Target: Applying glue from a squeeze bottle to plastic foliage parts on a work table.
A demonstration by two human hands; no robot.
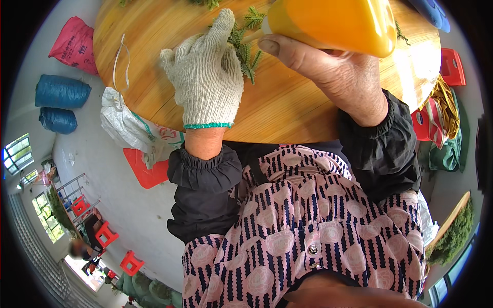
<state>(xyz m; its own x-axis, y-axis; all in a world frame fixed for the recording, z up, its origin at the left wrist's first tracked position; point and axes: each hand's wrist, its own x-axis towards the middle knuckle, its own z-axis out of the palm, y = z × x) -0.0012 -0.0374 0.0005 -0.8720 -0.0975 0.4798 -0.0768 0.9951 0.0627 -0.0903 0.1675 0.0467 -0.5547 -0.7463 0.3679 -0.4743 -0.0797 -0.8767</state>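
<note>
My left hand (208, 77) wears a white knitted glove with a green cuff. It is closed around a green artificial pine sprig (247, 57), whose needled ends stick out on its right side; the grip itself is partly hidden behind the glove. My bare right hand (328, 69) is wrapped round a yellow-orange squeeze bottle (328, 23), held tilted on its side. The bottle's pale nozzle (251, 36) points left, close to the sprig and the glove. Beneath both hands lies a round wooden table (292, 113).
More green sprigs lie at the table's far edge, and one small sprig (401, 33) sits right of the bottle. A blue object (432, 13) is at the far right. Beside the table are a white sack (120, 120), a pink bag (74, 45), blue bundles (62, 92) and red stools (452, 66).
</note>
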